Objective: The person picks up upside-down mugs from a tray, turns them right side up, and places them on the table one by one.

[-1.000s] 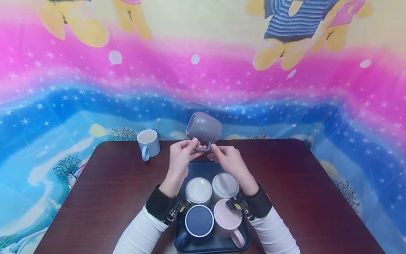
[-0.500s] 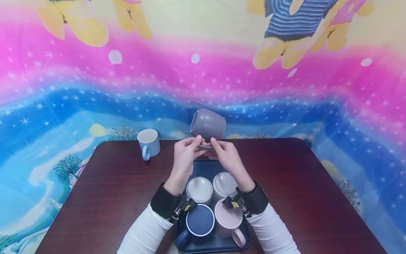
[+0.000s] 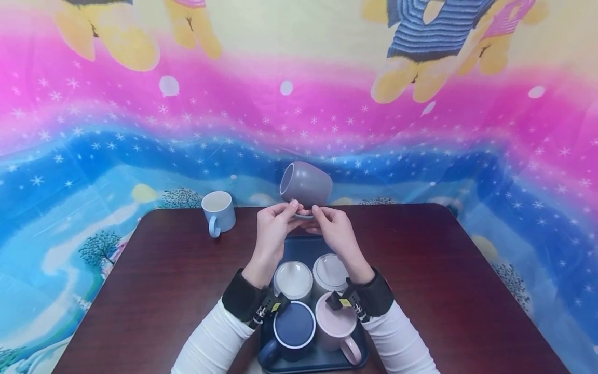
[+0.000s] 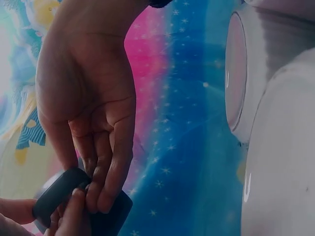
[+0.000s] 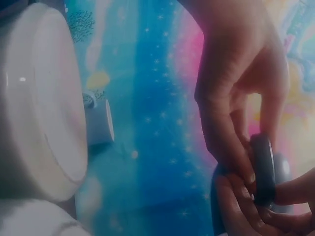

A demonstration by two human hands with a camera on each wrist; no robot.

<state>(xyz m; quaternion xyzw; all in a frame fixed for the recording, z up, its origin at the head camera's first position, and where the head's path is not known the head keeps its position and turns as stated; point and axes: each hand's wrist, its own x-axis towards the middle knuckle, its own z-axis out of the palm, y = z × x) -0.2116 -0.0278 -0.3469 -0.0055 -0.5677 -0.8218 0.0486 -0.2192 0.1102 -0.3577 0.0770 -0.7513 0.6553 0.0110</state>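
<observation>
Slightly higher and farther right than a second ago, the grey mug [image 3: 308, 182] hangs in the air ahead of me, seen past the far end of the tray [image 3: 299, 250], tipped sideways with its mouth to the left and its handle [image 5: 265, 167] underneath. My hands are closer together: the left hand [image 3: 273, 228] pinches the handle between thumb and fingers, and the right hand [image 3: 336, 228] pinches it too, so the hold looks shared and, I judge, steadier. Six mugs or cups are in view. One is the grey mug in my hands. One light blue mug [image 3: 224, 214] stands upright near the far left corner of the one brown table [image 3: 173, 270]. Four are on the one dark tray, in two rows: a white cup [image 3: 293, 278] and a pale grey cup [image 3: 329, 271] in the far row, a navy mug [image 3: 294, 324] and a pink mug [image 3: 333, 324] in the near row. These four look upside down, though I cannot be certain. One black band [image 3: 236, 298] circles each wrist.
</observation>
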